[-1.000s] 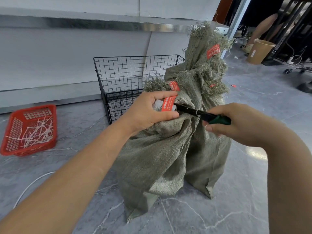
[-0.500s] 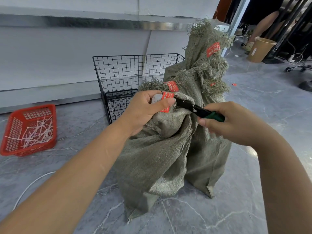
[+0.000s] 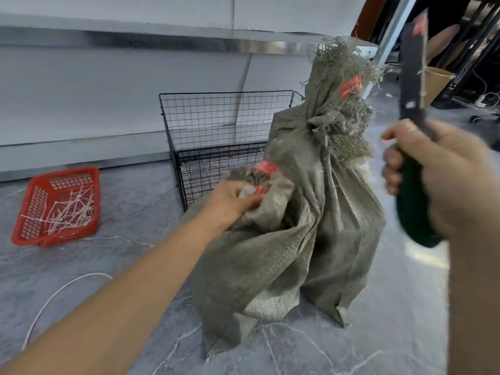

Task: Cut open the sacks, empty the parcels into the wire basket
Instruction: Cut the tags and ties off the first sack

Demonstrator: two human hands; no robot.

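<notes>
- Sacks (image 3: 343, 212): two, green woven cloth, standing on the floor (image 3: 121, 239) side by side and touching, directly in front of the basket (image 3: 216, 117).
- Near sack (image 3: 270, 266): slumped, neck bunched. The left hand (image 3: 235, 201) grips that neck, fingers curled into the cloth beside a red tag (image 3: 266, 169).
- Far sack (image 3: 349, 163): taller, neck tied shut, top frayed, one red tag.
- Handling, judged: the cloth is soft, limp and coarse, so unlikely to slip. A filled sack is probably heavy. Hold the gathered neck for cutting and the bottom corners for tipping.
- Knife (image 3: 411, 104): one, green handle, dark blade pointing up, well clear of both sacks. The right hand (image 3: 443, 180) is closed round the handle; both are blurred.
- Parcels: none in view, count unknown; they are hidden inside the cloth.
- Basket: one, black wire.
- Crate (image 3: 24, 212): one, red, holding white strips, on the floor well to the left.
- Cable (image 3: 54, 296): one, white, on the floor.
</notes>
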